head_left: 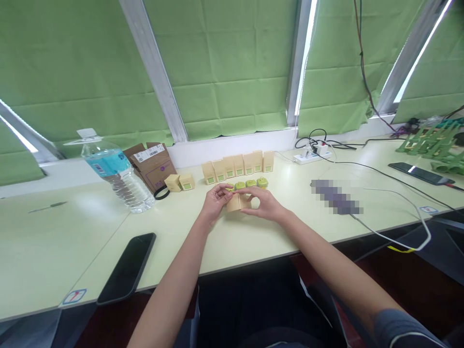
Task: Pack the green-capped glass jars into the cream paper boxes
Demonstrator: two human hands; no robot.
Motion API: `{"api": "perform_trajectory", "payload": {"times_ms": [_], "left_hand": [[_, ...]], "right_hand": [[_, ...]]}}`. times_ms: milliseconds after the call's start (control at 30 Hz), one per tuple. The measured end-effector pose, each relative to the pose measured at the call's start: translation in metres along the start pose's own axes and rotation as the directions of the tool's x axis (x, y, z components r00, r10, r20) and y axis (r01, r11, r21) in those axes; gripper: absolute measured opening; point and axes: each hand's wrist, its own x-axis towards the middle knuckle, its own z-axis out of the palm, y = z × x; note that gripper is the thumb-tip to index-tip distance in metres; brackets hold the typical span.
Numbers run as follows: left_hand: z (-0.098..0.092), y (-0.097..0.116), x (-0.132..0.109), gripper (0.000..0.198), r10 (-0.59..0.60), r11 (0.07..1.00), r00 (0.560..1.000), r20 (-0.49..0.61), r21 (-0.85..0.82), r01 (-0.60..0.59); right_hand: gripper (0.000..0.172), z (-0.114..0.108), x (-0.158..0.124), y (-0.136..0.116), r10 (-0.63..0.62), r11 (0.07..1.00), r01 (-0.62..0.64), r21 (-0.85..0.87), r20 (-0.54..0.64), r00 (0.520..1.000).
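Note:
A small tan cardboard box (pixel 234 203) is held between both hands, low over the table near the middle. My left hand (pixel 216 199) closes on its left side, fingers bent at the top edge. My right hand (pixel 264 203) grips the right side between thumb and fingers. Just behind the hands sits a row of small green cases (pixel 251 183), partly hidden by the fingers. Farther back, several tan boxes with open flaps (pixel 238 165) stand in a row. Two more small boxes (pixel 187 182) stand to the left.
On the left are a large water bottle (pixel 121 174), a brown carton (pixel 155 169), a black ring (pixel 162 193), a pen (pixel 49 207) and a phone (pixel 126 268). To the right lie a power strip (pixel 311 156), cables, another phone (pixel 420 173) and green racks (pixel 435 142).

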Motion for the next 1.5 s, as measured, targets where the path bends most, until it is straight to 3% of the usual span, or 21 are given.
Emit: {"api": "perform_trajectory", "payload": {"times_ms": [400, 867, 1067, 1267, 1367, 1500], "left_hand": [[0.003, 0.004, -0.005, 0.044, -0.052, 0.997, 0.995, 0.086, -0.051, 0.057], [0.001, -0.009, -0.001, 0.033, -0.028, 0.964, 0.988, 0.152, 0.264, -0.013], [0.008, 0.0, -0.006, 0.037, 0.05, 0.927, 0.982, 0.181, 0.357, -0.113], [0.012, 0.005, -0.011, 0.045, 0.073, 0.952, 0.962, 0.262, 0.27, -0.145], [0.01, 0.009, -0.009, 0.047, 0.103, 0.959, 0.978, 0.18, 0.244, -0.146], [-0.008, 0.022, 0.006, 0.05, 0.203, 0.961, 0.978, -0.052, 0.2, -0.189]], "right_hand": [[0.052, -0.003, 0.002, -0.007, 0.09, 0.994, -0.092, 0.064, 0.033, 0.995], [0.038, -0.007, -0.003, 0.0, 0.258, 0.963, -0.266, 0.046, 0.137, 0.956], [0.033, -0.008, -0.003, 0.002, 0.227, 0.973, -0.23, 0.036, 0.067, 0.972], [0.032, -0.01, -0.001, -0.002, 0.22, 0.971, -0.206, 0.122, -0.124, 0.967], [0.034, -0.01, 0.0, -0.002, 0.254, 0.963, -0.237, 0.127, -0.141, 0.957], [0.026, -0.011, -0.001, 0.002, 0.288, 0.956, -0.27, 0.111, -0.198, 0.937]]}}
